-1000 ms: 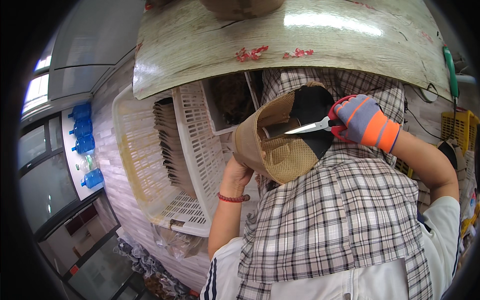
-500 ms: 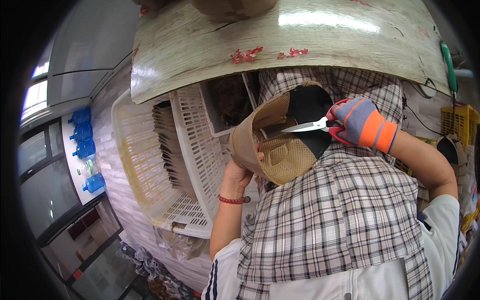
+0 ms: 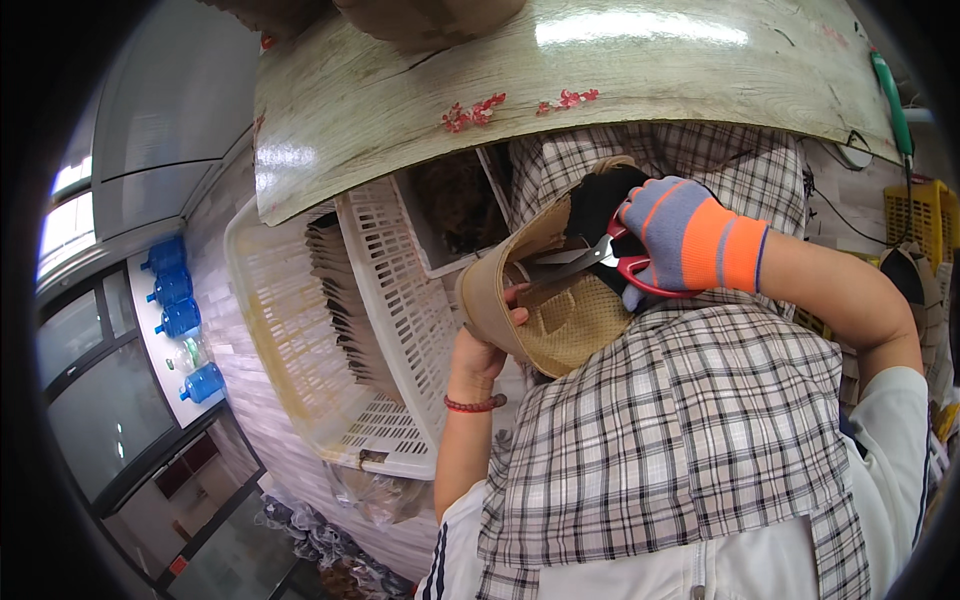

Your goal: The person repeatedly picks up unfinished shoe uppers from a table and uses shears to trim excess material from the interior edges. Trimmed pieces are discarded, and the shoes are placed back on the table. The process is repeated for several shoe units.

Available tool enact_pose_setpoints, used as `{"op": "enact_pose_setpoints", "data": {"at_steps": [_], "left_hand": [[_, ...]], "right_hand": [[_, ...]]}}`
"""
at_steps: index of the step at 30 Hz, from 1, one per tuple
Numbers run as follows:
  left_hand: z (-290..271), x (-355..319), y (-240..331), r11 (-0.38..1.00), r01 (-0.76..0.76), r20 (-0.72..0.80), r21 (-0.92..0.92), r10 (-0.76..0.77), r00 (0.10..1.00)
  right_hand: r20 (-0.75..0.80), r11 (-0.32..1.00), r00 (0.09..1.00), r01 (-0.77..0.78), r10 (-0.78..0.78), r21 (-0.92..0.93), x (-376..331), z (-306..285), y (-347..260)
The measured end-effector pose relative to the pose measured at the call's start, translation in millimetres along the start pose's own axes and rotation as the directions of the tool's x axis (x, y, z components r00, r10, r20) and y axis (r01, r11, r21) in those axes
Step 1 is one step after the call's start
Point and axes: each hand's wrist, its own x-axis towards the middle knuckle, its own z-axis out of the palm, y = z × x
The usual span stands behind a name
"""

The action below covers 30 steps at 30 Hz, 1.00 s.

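My left hand [image 3: 480, 350] is bare, with a beaded bracelet at its wrist. It grips the rim of a tan hat [image 3: 487, 292] that is tilted with its inside toward me. A yellowish mesh lining [image 3: 575, 325] and a black section [image 3: 600, 200] show within. In my right hand [image 3: 695, 238], gloved in grey and orange, is a pair of scissors [image 3: 600, 252] with red handles. Its blades are parted and reach into the hat, close to my left fingertips. Whether they touch any thread or cloth is too small to tell. The hat rests above my checked apron [image 3: 660, 400].
A table [image 3: 640, 90] with a wood-grain top crosses ahead of my lap. At left stands a white slatted crate [image 3: 395, 300] holding a stack of tan pieces [image 3: 345, 300]. Blue water bottles [image 3: 180, 318] line the far left; a yellow crate [image 3: 915, 220] sits at right.
My right hand has moved left and turned, taking the scissors deeper into the hat. The blades, closed before, are now parted. My left hand keeps its hold on the rim.
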Motion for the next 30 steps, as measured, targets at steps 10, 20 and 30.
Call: {"op": "enact_pose_setpoints", "data": {"at_steps": [10, 20, 30], "left_hand": [[-4.4, 2.1, -2.1, 1.000, -0.018, -0.035, -0.005, 0.018, 0.999], [-0.3, 1.3, 0.5, 1.000, 0.011, 0.036, -0.015, -0.011, 0.999], [-1.3, 33.9, 6.7, 0.849, -0.496, 0.125, -0.179, 0.520, 0.845]], "right_hand": [[0.357, 0.996, 0.934, -0.026, -0.005, 0.081, 26.1, -22.2, -22.2], [0.382, 0.999, 0.924, -0.015, 0.027, -0.035, 29.2, -15.2, -24.8], [0.806, 0.831, 0.586, -0.405, -0.085, 0.382, 34.4, -19.6, 33.0]]}}
